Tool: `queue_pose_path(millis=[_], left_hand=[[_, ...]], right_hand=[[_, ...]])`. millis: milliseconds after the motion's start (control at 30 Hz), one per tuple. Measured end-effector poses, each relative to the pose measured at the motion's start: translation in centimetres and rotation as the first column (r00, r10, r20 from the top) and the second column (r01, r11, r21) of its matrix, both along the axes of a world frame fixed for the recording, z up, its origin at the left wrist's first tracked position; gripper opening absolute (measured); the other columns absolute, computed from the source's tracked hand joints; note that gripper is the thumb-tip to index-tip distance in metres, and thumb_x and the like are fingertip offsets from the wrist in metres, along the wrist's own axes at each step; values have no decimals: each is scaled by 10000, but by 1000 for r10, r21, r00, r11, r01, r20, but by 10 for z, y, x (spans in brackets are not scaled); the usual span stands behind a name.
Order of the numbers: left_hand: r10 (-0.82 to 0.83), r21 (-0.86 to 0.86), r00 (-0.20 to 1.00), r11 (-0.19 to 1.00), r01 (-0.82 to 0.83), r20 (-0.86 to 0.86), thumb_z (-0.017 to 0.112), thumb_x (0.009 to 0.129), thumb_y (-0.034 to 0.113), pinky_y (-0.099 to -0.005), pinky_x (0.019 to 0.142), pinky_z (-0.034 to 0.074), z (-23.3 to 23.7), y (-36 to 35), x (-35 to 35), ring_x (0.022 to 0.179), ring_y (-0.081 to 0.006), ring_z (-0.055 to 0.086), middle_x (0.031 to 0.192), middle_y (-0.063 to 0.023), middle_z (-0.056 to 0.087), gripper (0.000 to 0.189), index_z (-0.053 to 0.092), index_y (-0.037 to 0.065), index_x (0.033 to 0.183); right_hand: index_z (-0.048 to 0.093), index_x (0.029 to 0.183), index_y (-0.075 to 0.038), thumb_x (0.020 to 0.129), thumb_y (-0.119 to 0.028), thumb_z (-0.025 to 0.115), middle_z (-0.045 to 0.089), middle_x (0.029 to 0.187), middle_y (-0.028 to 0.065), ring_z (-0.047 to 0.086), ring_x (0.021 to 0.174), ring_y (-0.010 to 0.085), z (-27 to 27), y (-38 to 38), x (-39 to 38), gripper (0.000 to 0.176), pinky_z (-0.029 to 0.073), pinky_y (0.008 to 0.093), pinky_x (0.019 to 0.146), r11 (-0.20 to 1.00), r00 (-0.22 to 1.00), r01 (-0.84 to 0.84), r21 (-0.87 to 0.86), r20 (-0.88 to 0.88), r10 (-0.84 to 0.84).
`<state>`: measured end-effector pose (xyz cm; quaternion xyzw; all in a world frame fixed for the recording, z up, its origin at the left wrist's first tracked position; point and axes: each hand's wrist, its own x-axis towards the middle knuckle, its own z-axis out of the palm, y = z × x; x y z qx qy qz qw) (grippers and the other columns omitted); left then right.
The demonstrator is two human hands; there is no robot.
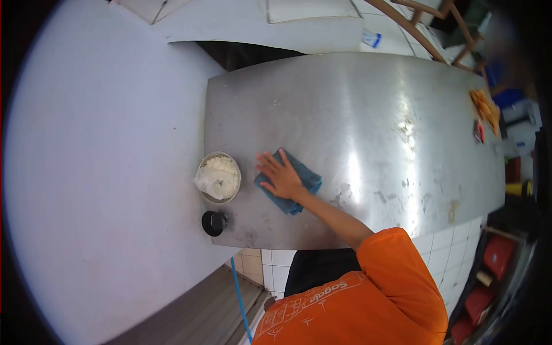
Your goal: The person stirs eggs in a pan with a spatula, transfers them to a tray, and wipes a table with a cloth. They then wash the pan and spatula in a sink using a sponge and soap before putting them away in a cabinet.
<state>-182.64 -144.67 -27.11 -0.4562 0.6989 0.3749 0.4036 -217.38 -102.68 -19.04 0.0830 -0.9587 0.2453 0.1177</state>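
My right hand (pixel 280 175) lies flat, fingers spread, on a folded blue-grey cloth (pixel 307 175), pressing it against the metal table (pixel 310 103). Left of the hand, by the wall, stands a round bowl (pixel 238 183) with white crumbly contents (pixel 225 163) and a clear plastic bag (pixel 215 181) on top. Just below the bowl is a small black cup (pixel 214 223). A small skin-toned patch beside my orange shirt at the bottom appears to be my left hand (pixel 269 303); its fingers cannot be made out.
A white wall (pixel 115 161) borders the table's left edge. At the far right end lie orange-brown items (pixel 486 109) and a small red-and-black object (pixel 479 131). A brown chair frame (pixel 422 31) stands beyond the table. A blue hose (pixel 238 299) hangs at the bottom.
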Motion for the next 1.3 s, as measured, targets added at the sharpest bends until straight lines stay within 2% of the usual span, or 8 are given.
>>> queue_pose_path(millis=[200,367,433,567,767,933,1167,1300], left_hand=[[-69,15,997,997,70,-18,349,908,369,-380,702,474,9,-50,-90,931,-275,613,1125,-65,606,456,448,100,1263],[-257,81,966,963,258,-15,346,956,266,-417,764,543,37,18,-124,1101,-312,510,1233,-147,474,352,485,1,1141],[-317,63,948,947,316,7,340,932,291,-410,726,497,29,36,-113,966,-290,571,1183,-117,534,385,462,49,1205],[-484,127,867,873,471,115,338,906,313,-398,693,449,-26,46,-78,856,-253,621,1102,-77,602,425,464,88,1243],[-533,53,820,843,535,211,340,905,309,-400,695,450,-13,84,-17,878,-252,615,1100,-74,602,414,473,99,1237],[-452,-30,848,878,478,276,342,905,306,-402,696,451,13,116,22,896,-251,611,1099,-71,603,406,480,109,1233],[-309,-107,830,911,398,465,344,904,301,-405,698,452,24,147,39,921,-250,605,1097,-67,604,396,490,122,1226],[-251,-75,906,953,293,340,343,904,299,-405,698,451,25,109,49,920,-246,605,1101,-64,603,394,491,127,1227]], right_hand=[[370,1355,-175,867,-498,415,142,1494,65,64,1386,235,13,-69,46,587,11,507,1105,999,993,-6,-31,114,9],[354,1361,-178,842,-484,472,139,1494,56,54,1386,234,12,-68,67,614,14,496,1110,989,987,128,-71,106,-120],[401,1333,-152,834,-462,491,172,1488,55,106,1381,242,12,-39,77,594,56,510,1098,983,984,168,-78,68,-163],[427,1311,-150,814,-438,524,220,1472,51,143,1372,253,6,73,127,582,75,535,1088,927,924,373,-41,103,-367],[366,1340,-101,757,-469,567,363,1380,138,323,1274,355,6,343,306,718,244,464,1060,667,654,745,19,182,-735],[280,1384,-74,869,-380,499,378,1390,92,283,1322,274,2,513,498,639,92,489,1095,321,333,893,314,17,-943],[248,1383,-16,865,-361,465,278,1451,80,120,1377,280,10,386,462,659,19,508,1092,468,471,838,282,58,-880],[293,1364,-13,829,-355,490,266,1454,102,109,1380,282,25,252,355,665,-3,506,1093,690,671,691,214,165,-723]])
